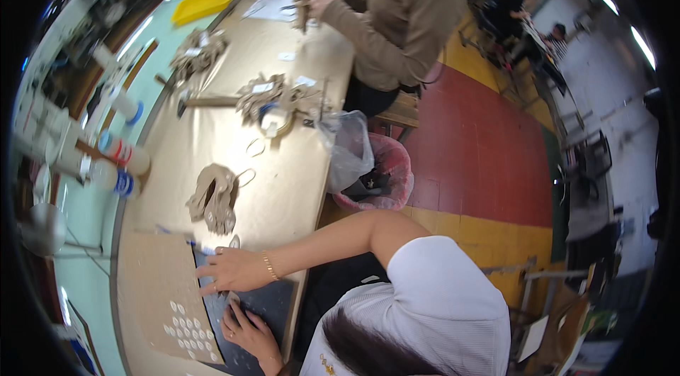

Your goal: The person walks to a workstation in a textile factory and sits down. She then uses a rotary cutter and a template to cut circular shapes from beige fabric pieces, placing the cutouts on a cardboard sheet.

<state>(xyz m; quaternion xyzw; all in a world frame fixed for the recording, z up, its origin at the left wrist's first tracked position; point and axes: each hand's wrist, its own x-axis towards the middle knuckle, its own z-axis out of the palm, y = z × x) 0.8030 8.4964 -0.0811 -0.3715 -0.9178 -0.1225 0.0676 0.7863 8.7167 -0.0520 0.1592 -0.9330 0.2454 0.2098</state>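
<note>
Hands at a worktop (283, 184): the upper hand (234, 270) lies flat, fingers (210, 273) spread on a dark mat (273, 301) beside a brown card (159, 284) dotted with small pale pieces (188, 330). The lower hand (248, 332) rests nearer the pieces, fingers apparently loose and gripping nothing.

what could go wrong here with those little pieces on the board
The small pale pieces lie loose on the cardboard sheet, close to both hands: a sweep of the right hand or left hand could scatter them. The sheet sits near the table edge, so a nudge might tip pieces to the floor.
</note>
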